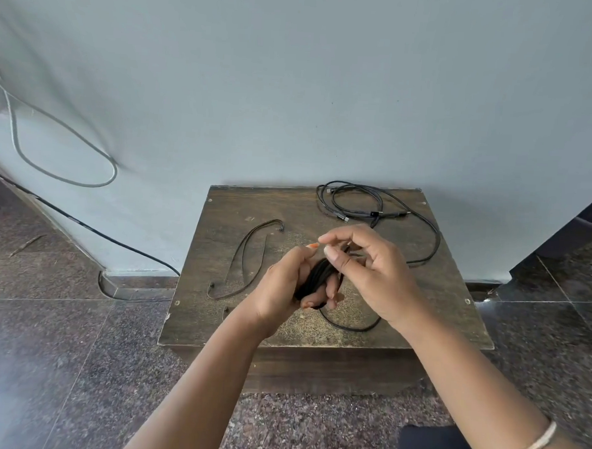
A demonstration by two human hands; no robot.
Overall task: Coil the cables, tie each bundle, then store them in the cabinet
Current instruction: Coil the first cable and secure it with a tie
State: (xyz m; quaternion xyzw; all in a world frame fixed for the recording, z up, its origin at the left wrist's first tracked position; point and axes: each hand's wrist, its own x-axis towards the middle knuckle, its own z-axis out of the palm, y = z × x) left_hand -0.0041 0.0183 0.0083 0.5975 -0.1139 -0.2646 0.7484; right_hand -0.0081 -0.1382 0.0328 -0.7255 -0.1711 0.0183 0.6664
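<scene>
Hands work above the table (pixel 214 323): left (pixel 286 285) grips black coil (pixel 316 277) (right (pixel 364 265) pinches its strand).

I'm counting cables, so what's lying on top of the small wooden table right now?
On the wooden table lie a loose black cable and a thin brown cord. The hands hold a black bundle above it, hiding the surface beneath.

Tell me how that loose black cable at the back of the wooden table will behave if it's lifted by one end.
The loose black cable lies in slack, overlapping loops, so it is probably floppy and would trail and unwind. It looks thin, so likely light. Its connector ends could snag on its own loops or drag across the wooden table.
</scene>
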